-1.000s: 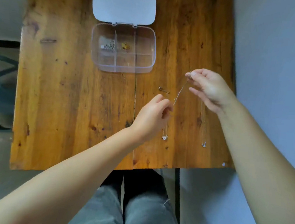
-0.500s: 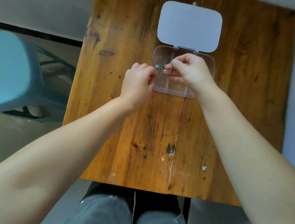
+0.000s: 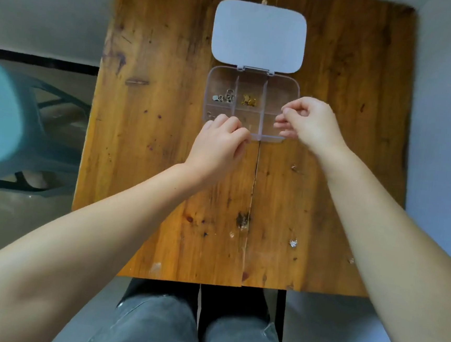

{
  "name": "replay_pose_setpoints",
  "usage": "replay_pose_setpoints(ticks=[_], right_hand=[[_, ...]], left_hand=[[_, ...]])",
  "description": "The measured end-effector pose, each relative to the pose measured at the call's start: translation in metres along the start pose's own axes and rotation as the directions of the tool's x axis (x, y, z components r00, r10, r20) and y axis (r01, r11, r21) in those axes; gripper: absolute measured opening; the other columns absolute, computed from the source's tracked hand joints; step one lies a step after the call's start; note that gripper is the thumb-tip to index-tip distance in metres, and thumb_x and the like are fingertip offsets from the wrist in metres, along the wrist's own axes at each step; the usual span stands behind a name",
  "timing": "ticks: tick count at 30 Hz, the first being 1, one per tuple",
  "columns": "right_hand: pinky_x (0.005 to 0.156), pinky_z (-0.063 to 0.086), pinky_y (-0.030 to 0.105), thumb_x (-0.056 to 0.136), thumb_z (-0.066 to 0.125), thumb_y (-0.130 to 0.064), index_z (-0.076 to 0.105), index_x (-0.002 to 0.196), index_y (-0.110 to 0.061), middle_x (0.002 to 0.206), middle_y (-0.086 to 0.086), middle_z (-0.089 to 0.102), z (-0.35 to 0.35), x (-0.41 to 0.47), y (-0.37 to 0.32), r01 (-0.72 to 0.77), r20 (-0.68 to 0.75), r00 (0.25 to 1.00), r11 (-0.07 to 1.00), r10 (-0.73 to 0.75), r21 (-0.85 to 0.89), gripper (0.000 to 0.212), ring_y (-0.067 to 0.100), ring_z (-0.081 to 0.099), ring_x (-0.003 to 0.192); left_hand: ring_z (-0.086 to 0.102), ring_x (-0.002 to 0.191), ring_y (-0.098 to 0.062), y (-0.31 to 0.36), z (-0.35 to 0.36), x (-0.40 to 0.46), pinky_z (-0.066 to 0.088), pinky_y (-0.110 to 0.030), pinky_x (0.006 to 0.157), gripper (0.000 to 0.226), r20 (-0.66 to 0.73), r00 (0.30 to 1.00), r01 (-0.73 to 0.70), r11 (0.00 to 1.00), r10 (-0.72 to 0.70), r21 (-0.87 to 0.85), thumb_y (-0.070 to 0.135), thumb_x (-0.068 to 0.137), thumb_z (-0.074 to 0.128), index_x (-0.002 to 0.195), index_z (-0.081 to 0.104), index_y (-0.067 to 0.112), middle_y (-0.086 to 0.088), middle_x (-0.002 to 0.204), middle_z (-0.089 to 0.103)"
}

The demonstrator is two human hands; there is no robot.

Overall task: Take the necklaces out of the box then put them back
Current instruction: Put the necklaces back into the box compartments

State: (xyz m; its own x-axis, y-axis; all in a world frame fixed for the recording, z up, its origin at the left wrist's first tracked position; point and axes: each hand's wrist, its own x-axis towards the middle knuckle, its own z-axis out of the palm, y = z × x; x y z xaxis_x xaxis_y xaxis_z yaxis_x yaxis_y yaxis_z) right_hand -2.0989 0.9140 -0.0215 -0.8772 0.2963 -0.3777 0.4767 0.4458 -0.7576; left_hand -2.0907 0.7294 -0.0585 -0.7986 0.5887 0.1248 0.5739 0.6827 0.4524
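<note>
- Wooden table (image 3: 145, 136): plank top with dark knots and a seam running down its middle.
- Clear plastic box (image 3: 291, 86): 6 compartments in 2 rows of 3; lid (image 3: 258, 36) hinged open and lying flat on the far side.
- Silver pieces (image 3: 224, 97): small cluster in the far-left compartment.
- Gold pieces (image 3: 248, 101): small cluster in the far-middle compartment.
- Left hand (image 3: 218, 145): curled loosely closed over the near-left corner of the box, fingertips (image 3: 230, 120) at the near-left compartment; whether it grips a chain cannot be told.
- Right hand (image 3: 311, 122): over the right side of the box, thumb and forefinger pinched together, other fingers extended; what it pinches is too fine to see.
- Silver pendant (image 3: 293, 242): lying on the table near the front edge, well apart from the box; its chain is barely visible.
- Teal plastic chair (image 3: 7, 124): left of the table.
- Grey jeans (image 3: 156, 325): below the table's front edge.
</note>
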Motion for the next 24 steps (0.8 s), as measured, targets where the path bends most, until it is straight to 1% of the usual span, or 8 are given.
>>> replay_pose_setpoints(ticks=[6, 10, 12, 13, 15, 17, 20, 24], right_hand=[[0.066, 0.055, 0.023, 0.098, 0.046, -0.019, 0.06, 0.097, -0.015, 0.094, 0.005, 0.069, -0.097, -0.044, 0.105, -0.167, -0.166, 0.975, 0.98, 0.147, -0.111, 0.015, 0.012, 0.069, 0.079], [0.065, 0.052, 0.023, 0.098, 0.043, -0.015, 0.059, 0.094, -0.016, 0.099, 0.008, 0.068, -0.127, -0.06, 0.165, -0.28, -0.207, 0.947, 0.945, 0.244, -0.168, 0.016, 0.017, 0.066, 0.08], [0.073, 0.055, 0.029, 0.098, 0.044, -0.015, 0.061, 0.098, -0.016, 0.104, 0.007, 0.068, -0.127, -0.064, 0.183, -0.296, -0.222, 0.941, 0.939, 0.256, -0.172, 0.017, 0.017, 0.066, 0.085], [0.078, 0.055, 0.031, 0.098, 0.044, -0.016, 0.061, 0.101, -0.016, 0.107, 0.007, 0.068, -0.125, -0.066, 0.19, -0.293, -0.236, 0.939, 0.939, 0.249, -0.178, 0.017, 0.018, 0.065, 0.09], [0.075, 0.051, 0.025, 0.097, 0.046, -0.019, 0.061, 0.109, -0.015, 0.112, 0.005, 0.065, -0.118, -0.067, 0.199, -0.264, -0.267, 0.942, 0.939, 0.202, -0.22, 0.019, 0.015, 0.059, 0.094], [0.071, 0.042, 0.02, 0.096, 0.049, -0.022, 0.059, 0.115, -0.013, 0.115, 0.007, 0.063, -0.111, -0.064, 0.202, -0.212, -0.279, 0.951, 0.94, 0.135, -0.268, 0.023, 0.015, 0.056, 0.093], [0.074, 0.042, 0.023, 0.094, 0.054, -0.031, 0.057, 0.119, -0.011, 0.119, 0.01, 0.059, -0.104, -0.05, 0.197, -0.133, -0.264, 0.964, 0.932, 0.042, -0.337, 0.032, 0.02, 0.059, 0.1], [0.08, 0.05, 0.03, 0.093, 0.056, -0.033, 0.055, 0.116, -0.014, 0.119, 0.011, 0.056, -0.098, -0.033, 0.193, -0.042, -0.195, 0.979, 0.888, -0.054, -0.458, 0.03, 0.024, 0.057, 0.101]], left_hand=[[0.051, 0.085, -0.031, 0.105, 0.063, -0.005, 0.038, -0.039, 0.069, 0.018, 0.209, 0.952, -0.191, 0.969, 0.222, -0.158, 0.014, 0.093, 0.047, 0.096, 0.063, 0.008, -0.011, 0.089, 0.062], [0.053, 0.094, -0.026, 0.166, 0.109, -0.018, 0.041, -0.036, 0.077, 0.02, 0.356, 0.891, -0.206, 0.949, 0.283, -0.238, 0.023, 0.095, 0.045, 0.106, 0.06, 0.014, -0.006, 0.1, 0.063], [0.054, 0.1, -0.026, 0.19, 0.129, -0.023, 0.043, -0.037, 0.081, 0.025, 0.437, 0.851, -0.191, 0.947, 0.292, -0.26, 0.029, 0.094, 0.047, 0.113, 0.056, 0.015, -0.006, 0.106, 0.06], [0.053, 0.102, -0.026, 0.2, 0.139, -0.026, 0.043, -0.038, 0.083, 0.029, 0.476, 0.831, -0.183, 0.949, 0.289, -0.256, 0.032, 0.094, 0.048, 0.116, 0.053, 0.015, -0.007, 0.108, 0.058], [0.051, 0.104, -0.028, 0.216, 0.157, -0.031, 0.041, -0.039, 0.084, 0.036, 0.521, 0.812, -0.176, 0.962, 0.263, -0.211, 0.038, 0.092, 0.05, 0.119, 0.05, 0.015, -0.008, 0.113, 0.054], [0.048, 0.106, -0.028, 0.225, 0.171, -0.034, 0.038, -0.039, 0.085, 0.039, 0.506, 0.832, -0.185, 0.974, 0.227, -0.133, 0.039, 0.091, 0.052, 0.121, 0.049, 0.014, -0.009, 0.117, 0.052], [0.049, 0.103, -0.029, 0.231, 0.181, -0.035, 0.039, -0.04, 0.084, 0.03, 0.45, 0.863, -0.214, 0.973, 0.228, -0.082, 0.024, 0.092, 0.053, 0.119, 0.051, 0.013, -0.009, 0.116, 0.053], [0.051, 0.104, -0.029, 0.231, 0.186, -0.033, 0.043, -0.04, 0.086, 0.028, 0.468, 0.839, -0.28, 0.958, 0.278, -0.067, 0.011, 0.09, 0.056, 0.118, 0.053, 0.007, -0.012, 0.116, 0.057]])
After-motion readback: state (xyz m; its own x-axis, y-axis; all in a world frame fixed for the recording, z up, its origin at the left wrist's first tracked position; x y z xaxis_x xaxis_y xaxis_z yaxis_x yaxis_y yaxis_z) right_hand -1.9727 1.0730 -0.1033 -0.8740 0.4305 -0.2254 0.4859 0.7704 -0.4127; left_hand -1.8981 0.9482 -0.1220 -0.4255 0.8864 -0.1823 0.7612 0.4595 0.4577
